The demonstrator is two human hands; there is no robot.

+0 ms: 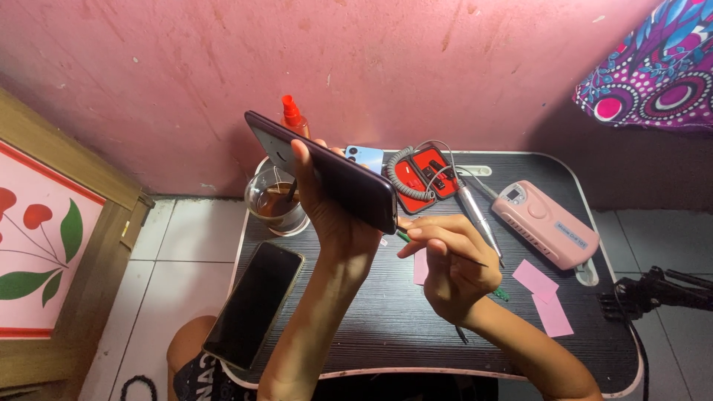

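1. I take the black wood-grain lap table with its white rim (386, 327) as my landmark. At its near-left corner a second dark phone in a gold-edged frame (254, 303) lies flat, screen up, overhanging the edge.
2. Above the table's middle, my left hand (327, 212) has its fingers wrapped around a dark purple slab phone (327, 172), holding it tilted, low end toward my right.
3. Just right of that, my right hand (453, 260) pinches a thin green-handled metal pick (407, 238), fingers closed narrowly on it, tip at the phone's lower end. I judge this the probing or prying step at that edge; the next move calls for a steady grip and gentle pressure.
4. Pink paper slips (546, 293) lie on the table's right side.
5. Farther back sit a glass cup of brownish liquid (276, 202), a red open case with a grey coiled cord (425, 174) and a pink box-shaped device (546, 223).
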